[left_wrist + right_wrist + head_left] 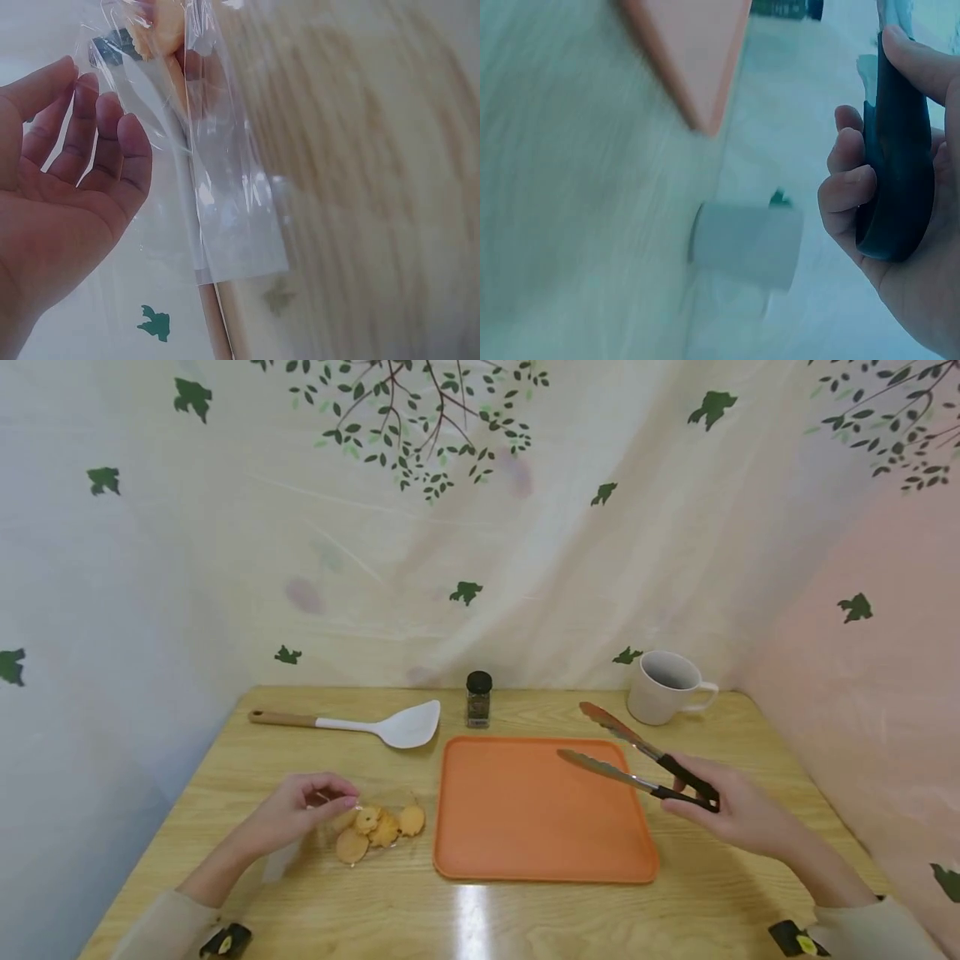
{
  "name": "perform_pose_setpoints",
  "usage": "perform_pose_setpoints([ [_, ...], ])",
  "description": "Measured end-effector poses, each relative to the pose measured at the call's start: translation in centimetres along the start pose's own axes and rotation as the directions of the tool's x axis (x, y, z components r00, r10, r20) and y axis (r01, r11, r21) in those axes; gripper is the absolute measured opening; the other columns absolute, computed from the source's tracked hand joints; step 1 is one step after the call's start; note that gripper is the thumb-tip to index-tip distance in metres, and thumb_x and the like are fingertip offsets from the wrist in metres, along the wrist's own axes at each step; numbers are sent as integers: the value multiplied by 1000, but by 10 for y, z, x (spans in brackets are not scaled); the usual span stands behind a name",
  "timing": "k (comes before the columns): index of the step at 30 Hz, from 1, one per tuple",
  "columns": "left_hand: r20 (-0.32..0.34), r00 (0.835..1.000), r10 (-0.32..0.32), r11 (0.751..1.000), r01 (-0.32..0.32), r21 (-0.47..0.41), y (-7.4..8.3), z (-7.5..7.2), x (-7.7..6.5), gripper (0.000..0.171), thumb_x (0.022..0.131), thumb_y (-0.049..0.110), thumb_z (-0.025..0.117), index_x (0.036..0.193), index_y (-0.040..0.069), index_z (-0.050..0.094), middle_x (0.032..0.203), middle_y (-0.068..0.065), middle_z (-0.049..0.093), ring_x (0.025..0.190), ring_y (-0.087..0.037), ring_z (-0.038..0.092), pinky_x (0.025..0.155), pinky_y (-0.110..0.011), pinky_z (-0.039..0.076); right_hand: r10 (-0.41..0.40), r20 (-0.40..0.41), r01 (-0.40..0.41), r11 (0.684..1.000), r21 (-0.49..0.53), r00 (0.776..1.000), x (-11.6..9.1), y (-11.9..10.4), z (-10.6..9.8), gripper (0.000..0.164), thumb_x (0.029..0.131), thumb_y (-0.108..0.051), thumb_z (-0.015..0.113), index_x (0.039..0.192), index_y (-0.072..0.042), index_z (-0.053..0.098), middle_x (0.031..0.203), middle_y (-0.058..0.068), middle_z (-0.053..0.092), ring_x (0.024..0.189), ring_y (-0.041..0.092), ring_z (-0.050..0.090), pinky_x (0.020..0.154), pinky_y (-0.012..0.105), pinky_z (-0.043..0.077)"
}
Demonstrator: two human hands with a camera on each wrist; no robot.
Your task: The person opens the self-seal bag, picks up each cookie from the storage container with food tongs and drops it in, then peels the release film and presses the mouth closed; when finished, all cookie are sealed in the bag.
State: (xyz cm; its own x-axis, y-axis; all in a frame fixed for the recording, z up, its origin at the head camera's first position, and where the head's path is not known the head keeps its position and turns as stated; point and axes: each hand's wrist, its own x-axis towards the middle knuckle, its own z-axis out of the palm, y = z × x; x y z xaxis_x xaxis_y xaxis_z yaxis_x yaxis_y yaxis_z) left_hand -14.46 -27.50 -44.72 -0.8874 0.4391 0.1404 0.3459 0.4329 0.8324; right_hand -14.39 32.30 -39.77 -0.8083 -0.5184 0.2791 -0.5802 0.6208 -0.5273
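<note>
While right hand grips tongs (arms spread) above orange tray, left hand pinches clear bag of cookies

No lettering can be read. The spice jar, beyond and between the left hand and the right hand, bears marks too small to make out; yellow signs on the black wrist gear behind both hands are equally illegible.

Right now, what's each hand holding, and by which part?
The right hand holds tongs by their black handles; the left hand pinches the cookie bag by its edge.
</note>
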Motion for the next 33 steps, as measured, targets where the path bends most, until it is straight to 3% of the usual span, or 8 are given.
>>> perform_pose_setpoints([
  [7, 15, 1000, 0, 1000, 0, -12, -3, 1, -4, 15, 101, 14, 66, 108, 3, 72, 99, -9, 72, 88, -14, 66, 74, -29, 56, 111, -107, -108, 994, 31, 988, -43, 24, -14, 57, 82, -1, 84, 134, -1, 61, 106, -10, 71, 79, 2, 63, 59, 19, 50],
  [11, 20, 1000, 5, 1000, -5, -20, -2, 0, -5, 15, 102, 12, 63, 109, 1, 71, 101, -11, 72, 89, -13, 65, 74, -29, 55, 255, -155, -262, 964, -31, 955, -60, 36, -22, 63, 82, -13, 87, 138, -1, 60, 123, 1, 68, 101, -8, 55, 70, 11, 48],
  [15, 19, 1000, 3, 1000, -3, -18, 0, -2, -6, 15, 102, 12, 64, 109, 2, 71, 101, -11, 72, 89, -13, 65, 74, -29, 55, 440, -137, -450, 892, -51, 888, -71, 47, -26, 71, 88, -28, 83, 146, -1, 52, 138, 24, 52, 119, 25, 51, 72, 29, 51],
  [18, 21, 1000, 3, 1000, -3, -9, 2, -3, -5, 15, 101, 13, 65, 109, 2, 72, 101, -10, 72, 90, -13, 65, 75, -29, 55, 508, -125, -518, 853, -68, 852, -77, 59, -26, 74, 90, -33, 80, 148, 1, 48, 135, 32, 46, 110, 48, 47, 67, 40, 48],
  [25, 61, 998, 8, 1000, -8, -2, 5, -7, 0, 15, 100, 12, 66, 108, 2, 72, 100, -9, 72, 89, -14, 64, 75, -28, 55, 583, -85, -589, 794, -149, 808, -85, 84, -27, 82, 94, -44, 73, 146, 10, 42, 130, 44, 43, 106, 57, 51, 73, 57, 50],
  [27, 73, 997, 8, 1000, -8, -3, 5, -8, 1, 15, 100, 13, 66, 108, 2, 72, 100, -10, 71, 89, -14, 64, 75, -28, 55, 600, -72, -603, 781, -160, 797, -87, 89, -26, 84, 93, -47, 73, 147, 10, 41, 123, 42, 47, 99, 53, 53, 70, 55, 50],
  [31, 84, 996, 16, 1000, -16, -2, 4, -10, 0, 14, 100, 12, 66, 107, 1, 72, 99, -12, 72, 88, -13, 64, 74, -28, 55, 579, -81, -584, 795, -162, 811, -88, 95, -20, 80, 90, -43, 77, 144, 8, 48, 100, 24, 62, 67, 24, 53, 56, 32, 44],
  [33, 85, 996, 15, 1000, -15, 4, 3, -10, -1, 13, 100, 11, 66, 107, 1, 72, 99, -12, 72, 87, -12, 65, 73, -28, 55, 574, -77, -578, 801, -154, 815, -89, 97, -17, 78, 90, -41, 78, 143, 8, 49, 93, 16, 66, 61, 16, 49, 51, 28, 40],
])
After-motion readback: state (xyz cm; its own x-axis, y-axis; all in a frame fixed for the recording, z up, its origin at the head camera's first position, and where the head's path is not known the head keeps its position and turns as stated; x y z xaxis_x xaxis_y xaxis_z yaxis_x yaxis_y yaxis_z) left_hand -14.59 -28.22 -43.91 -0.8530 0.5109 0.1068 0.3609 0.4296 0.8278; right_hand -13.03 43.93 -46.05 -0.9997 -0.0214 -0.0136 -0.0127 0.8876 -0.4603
